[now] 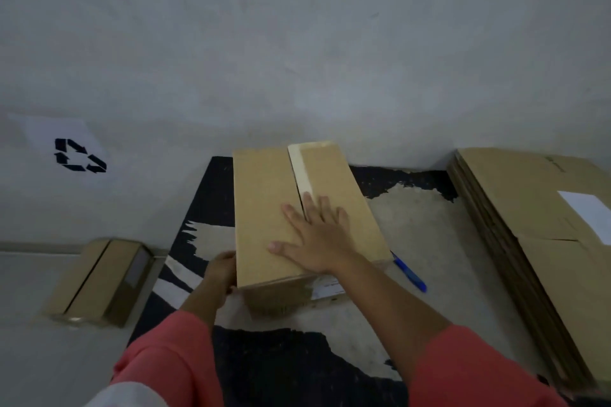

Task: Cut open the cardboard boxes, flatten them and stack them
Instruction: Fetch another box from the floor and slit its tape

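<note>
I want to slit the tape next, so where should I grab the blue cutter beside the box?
Probably pinch the cutter across its middle from above, coming from the right. It lies flat on the mat, slanting away from the box, leaving its right side free. The right hand, flat on the box, is nearest.

A taped brown box [261,208] sits closed at frame centre. A smaller box [99,277] lies lower left, and flattened boxes [515,195] are stacked at right.
</note>
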